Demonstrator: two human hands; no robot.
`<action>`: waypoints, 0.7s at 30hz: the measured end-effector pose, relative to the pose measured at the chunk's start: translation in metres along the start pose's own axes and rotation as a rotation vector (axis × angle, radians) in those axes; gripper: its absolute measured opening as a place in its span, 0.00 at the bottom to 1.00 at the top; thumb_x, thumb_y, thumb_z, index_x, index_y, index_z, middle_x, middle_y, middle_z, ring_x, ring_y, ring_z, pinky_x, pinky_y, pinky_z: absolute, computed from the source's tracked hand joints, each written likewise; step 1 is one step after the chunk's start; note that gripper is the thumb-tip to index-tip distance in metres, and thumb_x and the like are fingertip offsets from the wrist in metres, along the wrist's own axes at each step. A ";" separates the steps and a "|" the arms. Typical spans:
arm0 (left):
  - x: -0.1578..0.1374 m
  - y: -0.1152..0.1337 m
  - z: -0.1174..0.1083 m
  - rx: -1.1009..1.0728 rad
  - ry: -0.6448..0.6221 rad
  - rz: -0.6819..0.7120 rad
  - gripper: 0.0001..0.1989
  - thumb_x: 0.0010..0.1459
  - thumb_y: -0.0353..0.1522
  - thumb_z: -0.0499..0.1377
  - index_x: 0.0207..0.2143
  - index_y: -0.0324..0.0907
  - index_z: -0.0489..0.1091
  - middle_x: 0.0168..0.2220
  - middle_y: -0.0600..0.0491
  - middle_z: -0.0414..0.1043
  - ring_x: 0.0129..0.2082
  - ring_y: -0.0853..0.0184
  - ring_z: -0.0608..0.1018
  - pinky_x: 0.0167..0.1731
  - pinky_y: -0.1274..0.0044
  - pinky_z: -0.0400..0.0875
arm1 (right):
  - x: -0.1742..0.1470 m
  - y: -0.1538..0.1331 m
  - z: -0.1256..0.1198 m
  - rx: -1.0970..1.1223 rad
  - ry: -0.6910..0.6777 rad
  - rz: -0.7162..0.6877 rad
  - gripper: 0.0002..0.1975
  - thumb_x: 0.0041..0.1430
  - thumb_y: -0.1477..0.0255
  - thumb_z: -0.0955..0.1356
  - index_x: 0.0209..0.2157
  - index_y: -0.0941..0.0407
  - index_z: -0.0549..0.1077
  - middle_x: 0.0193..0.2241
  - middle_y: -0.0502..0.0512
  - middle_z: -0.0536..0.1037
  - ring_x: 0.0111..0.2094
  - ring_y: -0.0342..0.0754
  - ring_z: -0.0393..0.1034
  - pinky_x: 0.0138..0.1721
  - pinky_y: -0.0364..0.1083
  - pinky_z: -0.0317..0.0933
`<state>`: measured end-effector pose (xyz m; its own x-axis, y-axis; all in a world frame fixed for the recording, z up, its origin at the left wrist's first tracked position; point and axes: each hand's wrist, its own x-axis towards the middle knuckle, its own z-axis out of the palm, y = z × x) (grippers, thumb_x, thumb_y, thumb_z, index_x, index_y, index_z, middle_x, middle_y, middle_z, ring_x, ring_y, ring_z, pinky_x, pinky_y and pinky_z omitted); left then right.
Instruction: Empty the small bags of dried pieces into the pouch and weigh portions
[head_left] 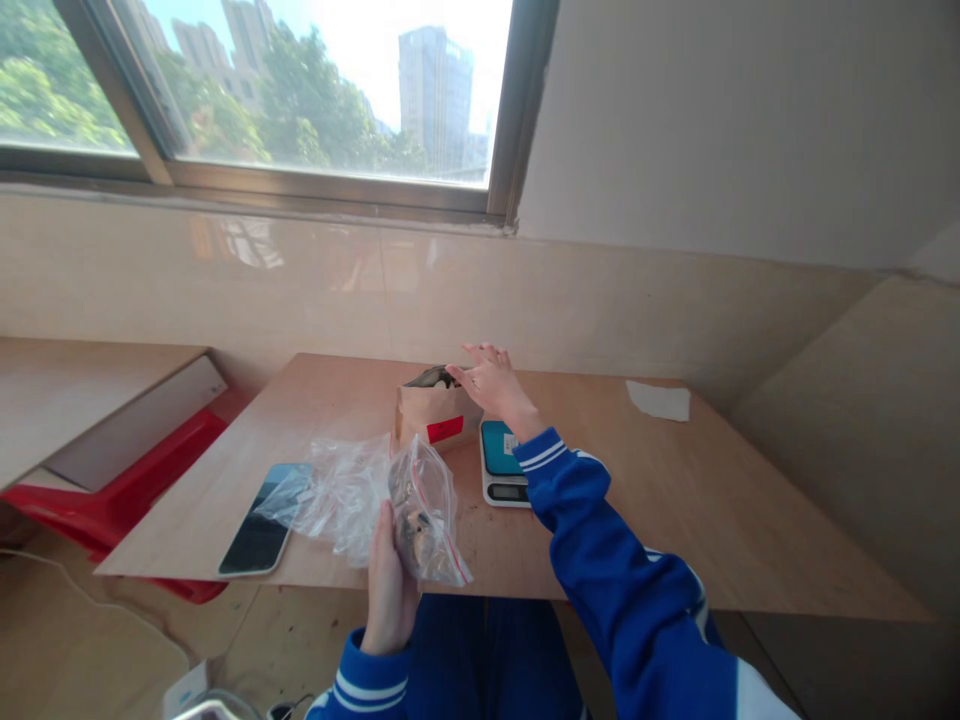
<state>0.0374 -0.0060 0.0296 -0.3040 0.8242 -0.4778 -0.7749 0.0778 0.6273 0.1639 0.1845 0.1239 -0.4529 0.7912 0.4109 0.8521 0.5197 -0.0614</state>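
My left hand grips a clear zip bag with a red seal line and brownish pieces inside, near the table's front edge. My right hand reaches over the right side of an open brown paper bag, fingers stretched and apart. A red label marks the paper bag's front, and dark and pale bits show at its mouth. Just below my right wrist lies a white kitchen scale with a teal top, partly covered by my sleeve. Several empty clear plastic bags lie in a heap left of the held bag.
A dark-screened phone rests at the table's front left, its top right corner under the plastic bags. White paper lies at the back right of the wooden table. A red stool and another table stand left; a window wall borders the back.
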 end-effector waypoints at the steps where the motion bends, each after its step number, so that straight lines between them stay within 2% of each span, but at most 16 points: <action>1: -0.001 0.000 0.001 -0.018 -0.017 -0.022 0.19 0.65 0.40 0.50 0.49 0.40 0.73 0.43 0.48 0.79 0.48 0.64 0.78 0.56 0.69 0.66 | -0.001 -0.001 -0.002 0.019 0.021 -0.011 0.28 0.68 0.57 0.55 0.38 0.55 0.82 0.60 0.59 0.66 0.58 0.61 0.56 0.58 0.61 0.50; 4: -0.003 0.001 0.002 -0.057 -0.056 -0.020 0.20 0.64 0.41 0.50 0.49 0.40 0.73 0.43 0.48 0.79 0.48 0.62 0.78 0.56 0.68 0.66 | -0.004 -0.008 -0.010 0.138 0.135 -0.025 0.21 0.69 0.62 0.57 0.42 0.55 0.79 0.59 0.60 0.66 0.58 0.60 0.57 0.57 0.61 0.51; 7: -0.004 0.002 0.002 -0.065 -0.045 0.011 0.19 0.62 0.40 0.53 0.48 0.40 0.74 0.43 0.49 0.79 0.50 0.62 0.77 0.56 0.69 0.66 | -0.011 -0.014 -0.028 0.405 0.242 -0.008 0.15 0.68 0.69 0.60 0.44 0.57 0.77 0.50 0.62 0.73 0.52 0.54 0.64 0.54 0.55 0.58; 9: -0.003 0.001 0.001 -0.058 -0.040 0.038 0.17 0.60 0.39 0.55 0.46 0.40 0.74 0.43 0.49 0.78 0.52 0.62 0.76 0.56 0.70 0.66 | -0.021 -0.018 -0.045 0.662 0.112 -0.049 0.14 0.66 0.73 0.60 0.42 0.58 0.76 0.42 0.58 0.76 0.43 0.48 0.69 0.46 0.49 0.64; 11: -0.001 -0.001 0.000 -0.042 -0.049 0.083 0.15 0.58 0.38 0.58 0.45 0.41 0.75 0.45 0.50 0.78 0.54 0.63 0.74 0.57 0.71 0.65 | -0.036 -0.021 -0.062 0.847 -0.183 -0.171 0.12 0.65 0.73 0.60 0.40 0.58 0.75 0.36 0.54 0.77 0.36 0.44 0.71 0.38 0.44 0.65; 13: 0.001 -0.004 -0.002 -0.018 -0.051 0.128 0.16 0.55 0.39 0.61 0.44 0.43 0.75 0.46 0.51 0.77 0.56 0.62 0.72 0.58 0.71 0.62 | -0.052 -0.024 -0.071 0.862 -0.441 -0.304 0.11 0.63 0.74 0.62 0.39 0.58 0.77 0.35 0.53 0.78 0.34 0.43 0.71 0.35 0.42 0.65; 14: 0.002 -0.005 -0.003 -0.001 -0.055 0.149 0.16 0.53 0.39 0.62 0.44 0.43 0.74 0.47 0.52 0.77 0.57 0.62 0.71 0.59 0.71 0.61 | -0.059 -0.027 -0.072 0.824 -0.507 -0.347 0.11 0.62 0.74 0.63 0.39 0.57 0.77 0.35 0.53 0.78 0.34 0.43 0.71 0.36 0.41 0.64; 16: 0.004 -0.008 -0.005 0.043 -0.093 0.185 0.18 0.52 0.40 0.62 0.45 0.43 0.74 0.49 0.52 0.76 0.58 0.61 0.69 0.60 0.69 0.60 | -0.072 -0.033 -0.068 0.744 -0.527 -0.372 0.12 0.61 0.78 0.63 0.42 0.57 0.77 0.37 0.54 0.77 0.36 0.44 0.72 0.38 0.42 0.64; 18: 0.006 -0.011 -0.007 0.100 -0.142 0.215 0.20 0.52 0.40 0.62 0.47 0.44 0.72 0.52 0.51 0.74 0.59 0.59 0.68 0.60 0.68 0.59 | -0.081 -0.040 -0.058 0.716 -0.480 -0.370 0.15 0.59 0.80 0.64 0.45 0.57 0.75 0.42 0.56 0.76 0.40 0.46 0.71 0.41 0.44 0.64; 21: 0.010 -0.016 -0.013 0.210 -0.120 0.223 0.22 0.51 0.41 0.63 0.49 0.45 0.71 0.57 0.49 0.69 0.62 0.57 0.66 0.61 0.66 0.58 | -0.086 -0.048 -0.045 0.697 -0.447 -0.414 0.16 0.56 0.78 0.67 0.48 0.58 0.71 0.45 0.59 0.74 0.45 0.49 0.69 0.47 0.46 0.64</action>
<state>0.0401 -0.0061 0.0067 -0.3761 0.8933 -0.2462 -0.5618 -0.0086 0.8272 0.1741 0.0774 0.1325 -0.8685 0.4748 0.1422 0.3151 0.7505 -0.5810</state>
